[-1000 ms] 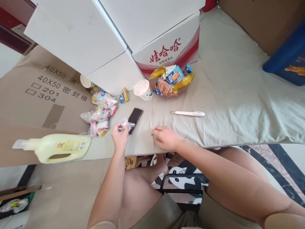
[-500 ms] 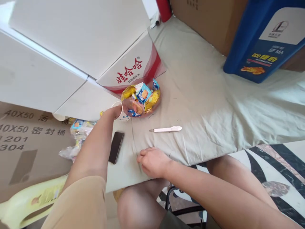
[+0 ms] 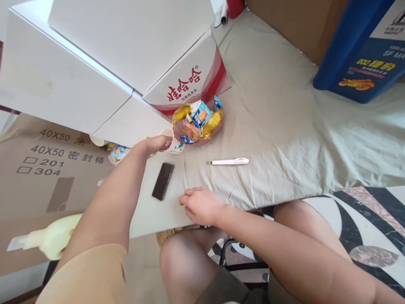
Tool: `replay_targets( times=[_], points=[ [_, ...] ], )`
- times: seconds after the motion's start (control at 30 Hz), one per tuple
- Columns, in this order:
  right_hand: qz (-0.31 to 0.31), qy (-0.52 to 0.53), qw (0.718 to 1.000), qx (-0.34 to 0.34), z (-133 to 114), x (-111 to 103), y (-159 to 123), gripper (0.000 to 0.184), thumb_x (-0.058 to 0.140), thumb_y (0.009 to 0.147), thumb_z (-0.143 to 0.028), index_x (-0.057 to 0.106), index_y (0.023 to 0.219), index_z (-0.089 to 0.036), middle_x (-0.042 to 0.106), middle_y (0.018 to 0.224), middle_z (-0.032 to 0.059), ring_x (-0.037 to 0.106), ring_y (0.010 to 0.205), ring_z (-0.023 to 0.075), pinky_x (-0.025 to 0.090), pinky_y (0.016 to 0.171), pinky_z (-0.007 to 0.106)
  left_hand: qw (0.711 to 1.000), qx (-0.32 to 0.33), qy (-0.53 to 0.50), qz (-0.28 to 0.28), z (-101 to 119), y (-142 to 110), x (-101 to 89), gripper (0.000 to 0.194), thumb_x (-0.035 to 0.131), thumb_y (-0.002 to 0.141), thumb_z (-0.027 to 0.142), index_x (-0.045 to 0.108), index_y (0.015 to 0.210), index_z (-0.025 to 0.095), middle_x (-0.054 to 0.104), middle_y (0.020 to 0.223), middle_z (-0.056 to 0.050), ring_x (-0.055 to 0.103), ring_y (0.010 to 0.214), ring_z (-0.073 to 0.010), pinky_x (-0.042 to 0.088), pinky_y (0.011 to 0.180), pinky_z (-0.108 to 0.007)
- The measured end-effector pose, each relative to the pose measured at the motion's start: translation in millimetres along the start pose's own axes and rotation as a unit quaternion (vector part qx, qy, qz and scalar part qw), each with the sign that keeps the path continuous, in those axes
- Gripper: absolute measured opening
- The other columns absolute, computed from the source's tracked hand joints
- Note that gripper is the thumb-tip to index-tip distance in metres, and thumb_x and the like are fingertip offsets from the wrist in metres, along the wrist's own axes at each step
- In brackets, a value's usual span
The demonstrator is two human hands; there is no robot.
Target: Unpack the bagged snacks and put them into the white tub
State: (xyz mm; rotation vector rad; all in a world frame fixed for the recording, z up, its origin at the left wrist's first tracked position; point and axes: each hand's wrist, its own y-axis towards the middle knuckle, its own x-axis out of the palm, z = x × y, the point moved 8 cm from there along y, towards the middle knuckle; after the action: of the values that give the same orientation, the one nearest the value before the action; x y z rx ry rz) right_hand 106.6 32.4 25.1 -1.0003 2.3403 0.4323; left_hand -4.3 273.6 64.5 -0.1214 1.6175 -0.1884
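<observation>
My left hand (image 3: 160, 144) is at the mouth of a white paper cup (image 3: 178, 146) that lies tipped toward me. Its visible fingers are curled just inside the rim; the tips and anything in them are hidden. Touching or close behind the cup is a clear pinkish bowl (image 3: 207, 141) full of wrapped snacks (image 3: 201, 114). My right hand (image 3: 202, 206) rests on the cloth near the table edge, fingers loosely curled, with nothing seen in them. A dark phone (image 3: 163, 181) lies between my forearms, and a white pen-like cutter (image 3: 229, 161) lies beyond my right hand.
White cartons (image 3: 193, 80) stand behind the bowl. At the right back is a blue jug (image 3: 351, 63) beside a brown box (image 3: 294, 25). Leftward are a printed cardboard box (image 3: 63, 181), snack packets (image 3: 118, 152) and a pale yellow bottle (image 3: 57, 236).
My left hand has drawn back a little from inside the cup, so more of its fingers show. The view has shifted to the left; my right hand stays on the cloth.
</observation>
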Motion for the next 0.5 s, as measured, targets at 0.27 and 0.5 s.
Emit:
replay_targets(
  times=[0.27,0.5],
  points=[
    [0.039,-0.013,0.999,-0.02,1,-3,-8,0.03,0.048,0.091,-0.015,0.068,0.113,-0.017,0.069,0.112,0.0115,0.066,0.101,0.0254,0.045,0.087,0.038,0.994,0.031,0.096,-0.04,-28,-70,-3.8,0.029,0.052,0.075,0.034,0.066,0.095,0.017,0.07,0.108,-0.012,0.062,0.105,-0.028,0.047,0.092,-0.035],
    [0.197,0.042,0.979,-0.012,18,-53,-35,0.023,0.048,0.088,-0.011,0.066,0.102,-0.017,0.071,0.098,0.0094,0.065,0.091,0.0215,0.044,0.081,0.033,0.981,0.076,0.09,0.157,13,-139,-85.4,0.017,0.051,0.079,0.038,0.056,0.079,0.021,0.062,0.075,-0.004,0.057,0.07,-0.0208,0.044,0.067,-0.031]
  ],
)
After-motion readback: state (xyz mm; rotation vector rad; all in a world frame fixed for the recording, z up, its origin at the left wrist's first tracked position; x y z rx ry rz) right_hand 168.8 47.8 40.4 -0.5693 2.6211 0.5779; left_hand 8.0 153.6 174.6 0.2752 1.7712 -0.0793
